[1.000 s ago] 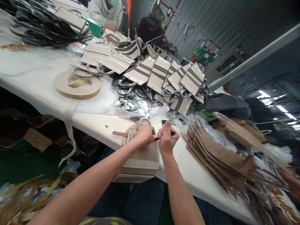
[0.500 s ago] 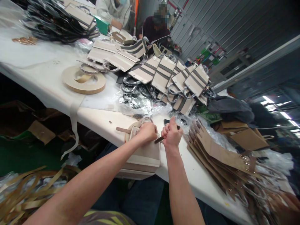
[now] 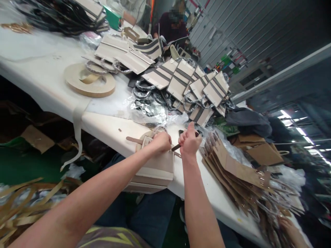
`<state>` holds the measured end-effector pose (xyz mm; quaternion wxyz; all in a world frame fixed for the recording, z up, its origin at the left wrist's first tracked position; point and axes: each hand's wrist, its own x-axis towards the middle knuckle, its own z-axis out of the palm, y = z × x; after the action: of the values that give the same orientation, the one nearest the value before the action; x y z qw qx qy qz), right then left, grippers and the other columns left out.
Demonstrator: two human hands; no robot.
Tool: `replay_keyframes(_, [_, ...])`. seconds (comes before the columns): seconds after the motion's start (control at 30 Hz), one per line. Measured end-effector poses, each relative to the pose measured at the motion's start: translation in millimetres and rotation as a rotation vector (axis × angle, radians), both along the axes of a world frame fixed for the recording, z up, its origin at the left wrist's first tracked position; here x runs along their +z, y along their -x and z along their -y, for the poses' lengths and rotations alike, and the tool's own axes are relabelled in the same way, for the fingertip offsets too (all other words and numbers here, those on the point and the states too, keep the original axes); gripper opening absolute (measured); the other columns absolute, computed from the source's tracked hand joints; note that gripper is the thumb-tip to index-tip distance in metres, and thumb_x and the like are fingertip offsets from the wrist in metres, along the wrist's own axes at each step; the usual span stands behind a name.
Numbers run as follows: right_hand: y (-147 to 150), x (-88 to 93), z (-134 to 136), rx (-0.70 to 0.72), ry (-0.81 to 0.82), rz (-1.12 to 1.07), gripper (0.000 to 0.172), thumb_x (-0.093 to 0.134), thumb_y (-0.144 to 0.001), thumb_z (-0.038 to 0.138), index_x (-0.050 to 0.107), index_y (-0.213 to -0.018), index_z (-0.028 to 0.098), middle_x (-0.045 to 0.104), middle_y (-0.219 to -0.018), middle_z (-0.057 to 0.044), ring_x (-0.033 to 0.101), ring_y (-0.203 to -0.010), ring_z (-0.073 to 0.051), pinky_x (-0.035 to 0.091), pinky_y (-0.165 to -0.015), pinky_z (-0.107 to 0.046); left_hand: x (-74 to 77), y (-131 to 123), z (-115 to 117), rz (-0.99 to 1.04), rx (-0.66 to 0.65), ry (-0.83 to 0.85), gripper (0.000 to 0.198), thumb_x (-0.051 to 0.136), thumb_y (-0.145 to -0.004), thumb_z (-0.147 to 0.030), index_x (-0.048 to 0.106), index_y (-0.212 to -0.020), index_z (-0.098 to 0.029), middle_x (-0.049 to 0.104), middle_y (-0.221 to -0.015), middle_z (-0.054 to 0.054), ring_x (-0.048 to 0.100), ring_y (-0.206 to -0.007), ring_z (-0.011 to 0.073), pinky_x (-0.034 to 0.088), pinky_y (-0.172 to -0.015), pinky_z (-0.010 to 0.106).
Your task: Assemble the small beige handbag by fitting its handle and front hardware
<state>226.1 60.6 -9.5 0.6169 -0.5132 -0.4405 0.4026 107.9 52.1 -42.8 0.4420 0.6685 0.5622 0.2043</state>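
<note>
A beige handbag rests at the table's front edge, in front of my legs. My left hand is closed at its top edge, its fingertips partly hidden. A brown strap sticks out to the left of this hand, and a brown strap end shows on the bag's right side. My right hand makes a fist, thumb up, around a dark tool. The tool's narrow end points down-left at the bag's top right edge; I cannot tell its exact kind.
A tape roll lies on the white table. Beyond are stacked striped bag panels with wrapped handles and clear plastic. Brown bag pieces are stacked right, near another person's hand. Another person sits across the table.
The view has shifted slightly. The tool's end now sits a little higher, and a brown strap end has come into sight beneath it. Another person's hand at lower right shows more clearly.
</note>
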Motion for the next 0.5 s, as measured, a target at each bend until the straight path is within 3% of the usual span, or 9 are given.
replay_keyframes(0.1, [5.3,-4.0,19.6,-0.014,-0.151,0.117,0.070,0.076,-0.095,0.073,0.038,-0.060,0.026,0.033,-0.048,0.010,0.030,-0.036,-0.006,0.022,-0.033,-0.024,0.2,0.0,-0.2,-0.009,0.001,0.002,0.033,0.085,-0.070,-0.008,0.092,-0.100,-0.020,0.087,-0.094,0.010,0.079,-0.095,0.0272,0.059,-0.094,0.032])
replay_keyframes(0.37, [13.3,-23.7,36.4,-0.067,-0.231,0.306,0.066,0.071,-0.102,0.067,0.043,-0.059,0.026,0.039,-0.049,0.007,0.039,-0.042,-0.010,0.029,-0.042,-0.027,-0.2,3.6,2.7,-0.003,-0.025,-0.016,0.025,0.085,-0.075,-0.012,0.092,-0.098,-0.019,0.086,-0.094,0.011,0.079,-0.097,0.0269,0.058,-0.096,0.031])
replay_keyframes(0.5, [13.8,-19.8,33.8,-0.037,-0.194,0.395,0.066,0.073,-0.101,0.067,0.045,-0.058,0.025,0.043,-0.051,0.005,0.043,-0.046,-0.010,0.033,-0.044,-0.025,0.6,5.4,3.8,-0.006,-0.032,-0.037,0.021,0.085,-0.078,-0.017,0.091,-0.098,-0.016,0.086,-0.099,0.014,0.079,-0.101,0.0303,0.059,-0.098,0.034])
